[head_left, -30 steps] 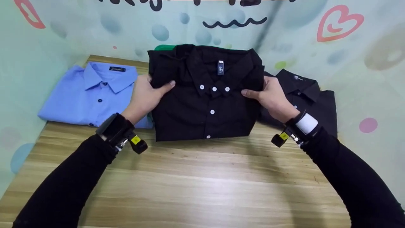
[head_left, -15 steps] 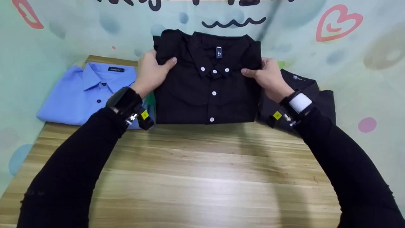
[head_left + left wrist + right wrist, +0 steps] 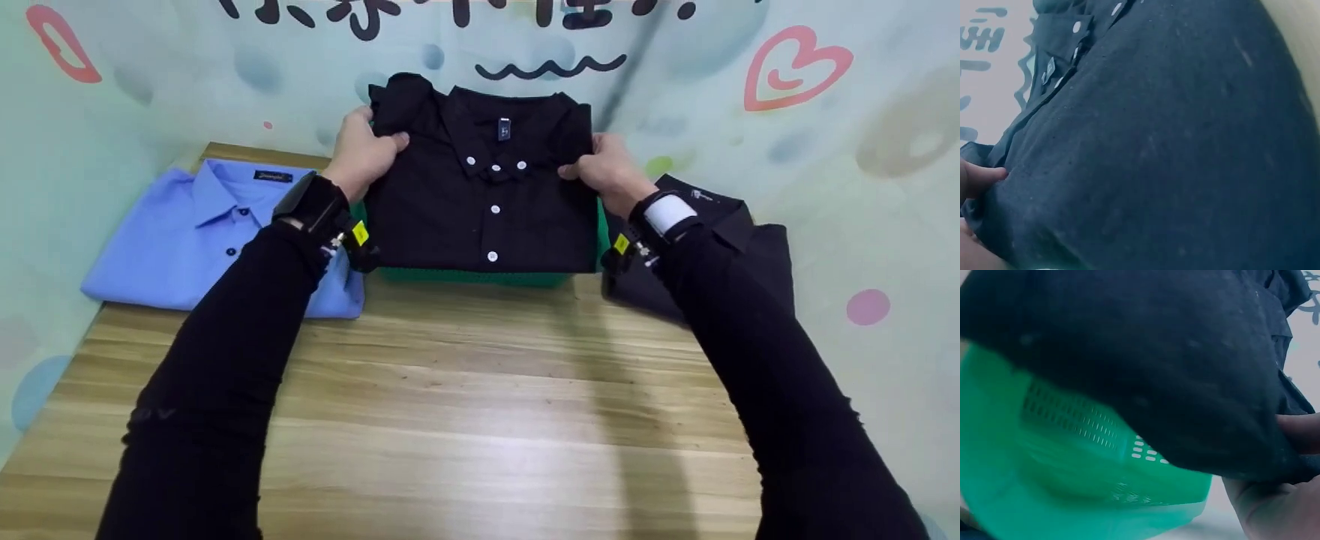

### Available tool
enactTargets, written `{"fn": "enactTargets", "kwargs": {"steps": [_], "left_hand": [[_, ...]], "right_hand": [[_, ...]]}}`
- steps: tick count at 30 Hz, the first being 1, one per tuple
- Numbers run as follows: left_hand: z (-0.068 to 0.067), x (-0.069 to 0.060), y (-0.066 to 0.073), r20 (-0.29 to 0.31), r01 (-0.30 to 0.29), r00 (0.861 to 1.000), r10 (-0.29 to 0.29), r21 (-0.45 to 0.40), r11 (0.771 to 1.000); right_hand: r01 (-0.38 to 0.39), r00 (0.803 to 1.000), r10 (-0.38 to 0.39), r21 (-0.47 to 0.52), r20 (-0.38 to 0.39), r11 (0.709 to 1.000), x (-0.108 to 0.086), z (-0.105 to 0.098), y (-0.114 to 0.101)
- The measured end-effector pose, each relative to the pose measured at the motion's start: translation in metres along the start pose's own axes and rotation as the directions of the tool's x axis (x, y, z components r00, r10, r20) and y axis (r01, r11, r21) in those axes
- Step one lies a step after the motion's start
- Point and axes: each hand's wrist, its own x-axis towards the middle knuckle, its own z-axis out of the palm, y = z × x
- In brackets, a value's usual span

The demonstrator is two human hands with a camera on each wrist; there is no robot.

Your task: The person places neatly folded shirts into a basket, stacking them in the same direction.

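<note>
Black button-down shirt (image 3: 427,214) is up in the air, folded into a flat block, collar at the far end and buttoned front facing the person. It's over the green plastic basket (image 3: 476,277) toward the back of the wooden table (image 3: 450,390). The right wrist view looks past the cloth at the basket's slotted side, so the shirt isn't lying down in there. Whether its lower edge brushes the rim, I can't tell.

Left hand (image 3: 367,154) pinches one side up near the shoulder, thumb on the front and fingers tucked around behind. Right hand (image 3: 609,172) has the same sort of pinch on the opposite side. So neither one is wide; both have cloth between thumb and fingers. My guess on why: a high grip on each side pulls the front fairly flat so the fold doesn't flop apart, and leaves the white buttons (image 3: 495,209) and neck label (image 3: 504,129) uncovered. One-handed, I reckon it'd sag.

Light blue shirt (image 3: 169,244) lies folded on the person's left, and a dark collared shirt (image 3: 754,244) lies folded on the right, partly hidden by the right sleeve (image 3: 750,375). Both collars point toward the printed wall (image 3: 690,97). Looks to me like they're parked either side so the middle is easy to reach with both arms.
</note>
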Motion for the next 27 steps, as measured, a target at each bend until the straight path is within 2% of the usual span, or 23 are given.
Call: {"fn": "enactTargets", "kwargs": {"steps": [6,12,16,21,27], "left_hand": [[-0.001,0.014,-0.004,0.105,0.061,0.992,-0.066,0.051,0.997],[-0.005,0.021,-0.010,0.138,0.060,0.987,-0.077,0.125,0.990],[-0.006,0.024,-0.011,0.144,0.088,0.983,-0.118,0.198,0.976],[-0.001,0.030,-0.016,0.145,0.143,0.969,-0.200,0.332,0.932],[0.005,0.035,-0.012,0.149,0.117,0.966,-0.213,0.485,0.867]], "right_hand": [[0.020,0.999,-0.017,-0.074,0.040,0.997,0.016,0.003,0.008],[0.060,0.991,-0.037,-0.180,0.128,0.982,0.025,0.001,0.012],[0.062,0.992,-0.026,-0.300,0.122,0.952,0.029,-0.001,0.014],[0.030,0.987,0.033,-0.375,0.159,0.927,0.033,0.000,0.018],[-0.017,0.976,0.101,-0.394,0.193,0.919,0.036,0.008,0.015]]}}
